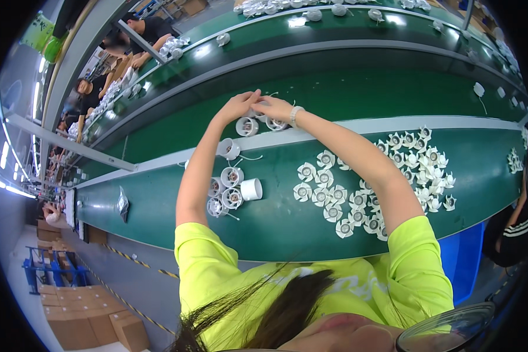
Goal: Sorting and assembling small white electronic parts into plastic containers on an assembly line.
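Across the near desk [270, 237], keep forearms [195, 176] clear of the fan wheels [358, 200] and nearer cups [232, 198]. Beyond, on the green belt [369, 94], steady the far cups [247, 127] gently under left hand [238, 108] and right hand [277, 110], with fingers [251, 96] meeting above, impossible to tell whether gripping.

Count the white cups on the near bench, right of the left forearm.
6 visible: one white cup by the grey rail, one rightmost, one lowest, three between; the left forearm may hide more.
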`<state>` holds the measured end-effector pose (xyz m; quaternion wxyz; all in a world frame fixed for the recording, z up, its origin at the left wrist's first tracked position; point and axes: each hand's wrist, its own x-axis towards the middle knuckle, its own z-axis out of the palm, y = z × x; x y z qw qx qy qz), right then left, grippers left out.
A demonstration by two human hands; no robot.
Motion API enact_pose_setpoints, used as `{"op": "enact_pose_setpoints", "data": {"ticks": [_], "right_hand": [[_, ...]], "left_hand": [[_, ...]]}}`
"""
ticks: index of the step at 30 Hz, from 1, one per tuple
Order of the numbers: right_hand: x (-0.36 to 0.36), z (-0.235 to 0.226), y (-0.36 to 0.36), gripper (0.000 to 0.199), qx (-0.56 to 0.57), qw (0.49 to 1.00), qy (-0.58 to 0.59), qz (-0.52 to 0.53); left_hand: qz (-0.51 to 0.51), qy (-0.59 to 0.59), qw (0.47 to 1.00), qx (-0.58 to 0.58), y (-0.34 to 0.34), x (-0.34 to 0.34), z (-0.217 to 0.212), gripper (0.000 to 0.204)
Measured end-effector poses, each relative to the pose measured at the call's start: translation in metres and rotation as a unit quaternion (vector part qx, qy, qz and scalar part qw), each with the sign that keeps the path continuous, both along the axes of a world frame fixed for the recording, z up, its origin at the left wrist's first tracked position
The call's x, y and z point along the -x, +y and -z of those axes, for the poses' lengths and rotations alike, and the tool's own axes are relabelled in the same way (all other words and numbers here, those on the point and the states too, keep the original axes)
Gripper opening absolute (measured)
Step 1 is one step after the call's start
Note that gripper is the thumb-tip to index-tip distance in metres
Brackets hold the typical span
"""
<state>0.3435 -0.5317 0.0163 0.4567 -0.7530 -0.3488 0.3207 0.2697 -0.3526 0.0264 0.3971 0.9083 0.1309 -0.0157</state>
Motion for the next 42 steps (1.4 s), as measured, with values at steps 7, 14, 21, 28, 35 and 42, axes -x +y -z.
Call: {"op": "enact_pose_setpoints", "data": {"ticks": [7, 14, 21, 28, 35, 42], "right_hand": [[0.077, 0.013, 0.020, 0.061, -0.047, 0.989, 0.076, -0.119], [0.154, 0.035, 0.039, 0.069, -0.091, 0.990, -0.080, -0.071], [0.190, 0.015, 0.035, 0.077, -0.005, 0.981, -0.177, -0.080], [0.175, -0.081, -0.186, 0.046, -0.127, 0.906, -0.311, -0.258], [0.128, -0.104, -0.357, 0.040, 0.034, 0.884, -0.441, 0.152], [0.151, -0.068, -0.435, 0.049, 0.121, 0.876, -0.431, 0.182]], "left_hand": [[0.025, 0.059, 0.998, 0.026, 0.022, 0.104, -0.033, 0.050], [-0.015, 0.049, 0.996, -0.076, 0.011, 0.168, -0.026, 0.043], [0.028, -0.038, 0.982, -0.183, 0.012, 0.201, -0.017, 0.041], [0.079, -0.126, 0.958, -0.243, -0.080, 0.196, -0.080, 0.044], [0.317, -0.183, 0.879, -0.306, -0.206, 0.147, -0.084, 0.044], [0.443, -0.279, 0.815, -0.248, -0.293, 0.075, -0.025, 0.047]]}}
